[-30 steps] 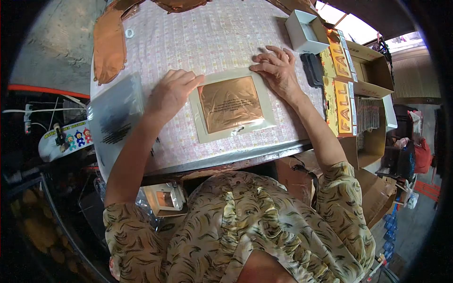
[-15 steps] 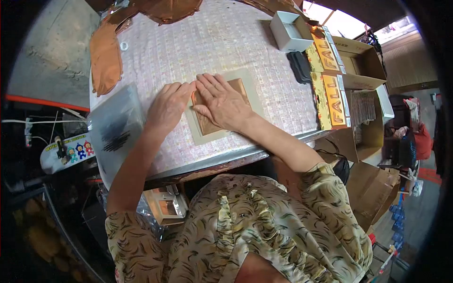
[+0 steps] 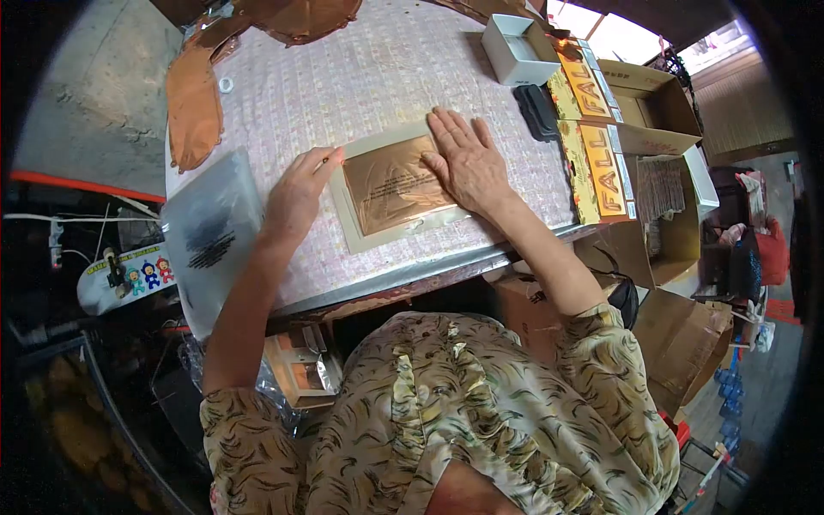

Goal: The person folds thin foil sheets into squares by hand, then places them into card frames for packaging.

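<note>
A flat packet [image 3: 396, 190] lies on the patterned tabletop in front of me. It has a wrinkled, shiny copper-brown panel with small dark print, and a pale border runs around it. My right hand [image 3: 469, 167] rests flat on the packet's right side with its fingers spread. At the upper left corner is my left hand [image 3: 296, 196], its fingers curled and its thumb close to the forefinger. Whatever lies between those fingertips, if anything, is too small to make out. A stack of clear plastic sleeves [image 3: 210, 223] sits left of my left forearm.
Brown pieces of material [image 3: 193, 112] lie at the left and far edges, near a small white ring [image 3: 226, 85]. On the right stand a white open box [image 3: 522, 53], a black case [image 3: 537, 112] and orange FALL boxes [image 3: 596, 172]. Cardboard boxes [image 3: 657, 112] stand beyond them.
My right hand has slid right across the packet, uncovering the copper panel and its print. My left hand stays at the left edge, its fingers now more curled at the corner.
</note>
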`<action>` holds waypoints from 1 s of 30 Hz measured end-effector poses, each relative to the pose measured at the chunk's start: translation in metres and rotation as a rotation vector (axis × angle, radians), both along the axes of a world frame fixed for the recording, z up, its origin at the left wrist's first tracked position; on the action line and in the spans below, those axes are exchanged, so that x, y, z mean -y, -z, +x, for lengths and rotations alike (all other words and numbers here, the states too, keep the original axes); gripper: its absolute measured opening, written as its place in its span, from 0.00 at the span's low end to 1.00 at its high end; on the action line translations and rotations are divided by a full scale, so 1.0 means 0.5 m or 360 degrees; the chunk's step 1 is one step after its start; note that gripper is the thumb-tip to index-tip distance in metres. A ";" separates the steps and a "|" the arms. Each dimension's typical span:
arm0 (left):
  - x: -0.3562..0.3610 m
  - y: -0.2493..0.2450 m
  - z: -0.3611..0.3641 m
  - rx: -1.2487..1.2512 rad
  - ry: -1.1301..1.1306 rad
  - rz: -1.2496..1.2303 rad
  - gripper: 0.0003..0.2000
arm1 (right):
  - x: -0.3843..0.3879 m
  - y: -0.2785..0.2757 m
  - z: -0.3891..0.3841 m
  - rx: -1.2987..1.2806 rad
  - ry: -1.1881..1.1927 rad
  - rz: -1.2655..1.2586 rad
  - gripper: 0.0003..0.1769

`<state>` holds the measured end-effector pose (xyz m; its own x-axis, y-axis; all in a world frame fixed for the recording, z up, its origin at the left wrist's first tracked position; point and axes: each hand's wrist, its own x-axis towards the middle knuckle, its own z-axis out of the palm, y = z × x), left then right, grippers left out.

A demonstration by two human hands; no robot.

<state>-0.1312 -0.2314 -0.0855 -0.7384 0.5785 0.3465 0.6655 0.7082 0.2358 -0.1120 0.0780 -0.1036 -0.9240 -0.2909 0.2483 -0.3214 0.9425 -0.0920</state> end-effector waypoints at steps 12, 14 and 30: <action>-0.235 -0.064 -0.133 0.0616 -0.0457 -0.0105 0.24 | -0.016 0.001 -0.012 0.0095 0.0042 -0.0664 0.35; -0.226 -0.041 -0.151 0.0923 -0.0255 0.0152 0.25 | -0.020 0.014 -0.035 0.0294 0.0063 -0.1716 0.36; -0.027 -0.231 0.024 0.1186 -0.0189 0.0373 0.20 | 0.006 -0.163 0.035 0.0931 -0.0063 -0.2856 0.06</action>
<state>-0.1192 -0.2181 0.0300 -0.8762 0.4544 -0.1604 0.1967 0.6411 0.7418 -0.0944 0.0751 -0.0219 -0.9933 -0.0993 -0.0599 0.0941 -0.3883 -0.9167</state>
